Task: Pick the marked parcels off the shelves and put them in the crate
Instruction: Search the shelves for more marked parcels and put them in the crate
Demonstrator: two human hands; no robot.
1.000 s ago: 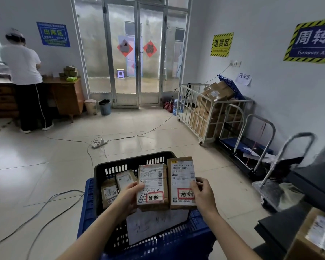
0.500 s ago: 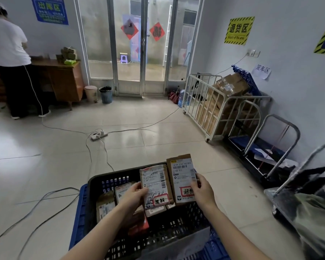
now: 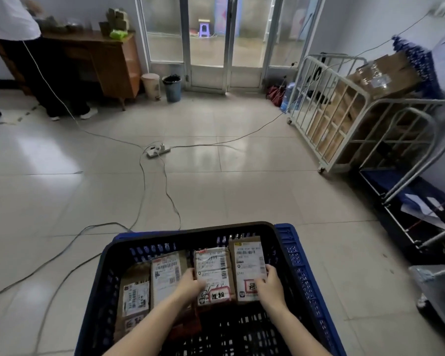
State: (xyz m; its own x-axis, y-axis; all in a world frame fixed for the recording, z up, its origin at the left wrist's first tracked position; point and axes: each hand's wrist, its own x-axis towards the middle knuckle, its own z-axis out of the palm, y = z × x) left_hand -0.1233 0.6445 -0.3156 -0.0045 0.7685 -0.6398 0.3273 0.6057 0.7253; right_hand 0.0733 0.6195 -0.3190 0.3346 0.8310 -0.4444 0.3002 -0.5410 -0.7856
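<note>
While I reach into the crate (image 3: 190, 228), my left grip (image 3: 189, 282) clamps the left parcel (image 3: 213, 268). My right grip (image 3: 269, 286) clamps the right parcel (image 3: 248, 263).

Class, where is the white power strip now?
Head view: the power strip lies on the floor, left of centre, beyond the black crate, cables trailing from it.

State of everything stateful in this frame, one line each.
left hand, grips left marked parcel
right hand, grips right marked parcel
left marked parcel, held, inside crate
right marked parcel, held, inside crate
crate, holds other parcels too
glass doors, shut
power strip, plug inserted
cage trolley, loaded with boxes
</note>
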